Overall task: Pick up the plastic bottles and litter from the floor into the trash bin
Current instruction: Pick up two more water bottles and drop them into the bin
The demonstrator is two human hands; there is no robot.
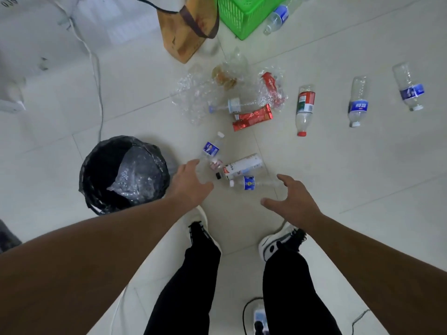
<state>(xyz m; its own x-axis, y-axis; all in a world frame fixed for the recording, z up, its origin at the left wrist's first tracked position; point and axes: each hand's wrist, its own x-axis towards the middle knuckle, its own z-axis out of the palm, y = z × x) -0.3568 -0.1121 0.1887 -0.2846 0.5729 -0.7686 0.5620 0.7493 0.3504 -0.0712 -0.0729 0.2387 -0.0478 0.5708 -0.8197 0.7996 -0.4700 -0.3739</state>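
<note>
A round trash bin (96, 165) lined with a black bag stands on the floor at the left. Just right of it my left hand (189, 181) hovers open, close to a clear bottle with a blue label (211, 148). My right hand (294, 198) is open too, beside a small bottle with a blue and yellow label (249, 183). Between them lie a white carton (243, 166) and a black cap (219, 176). Farther off lie a red wrapper (252, 117), crumpled clear plastic (193, 93), a red-label bottle (305, 108) and two blue-label bottles (358, 102) (410, 88).
A green plastic basket (239, 13) and a brown bag (188, 27) stand at the back, with another bottle (278, 18) beside the basket. A white cable (96, 76) runs along the floor at the left. My shoes (278, 240) stand just behind the hands. A power strip (260, 317) lies near my legs.
</note>
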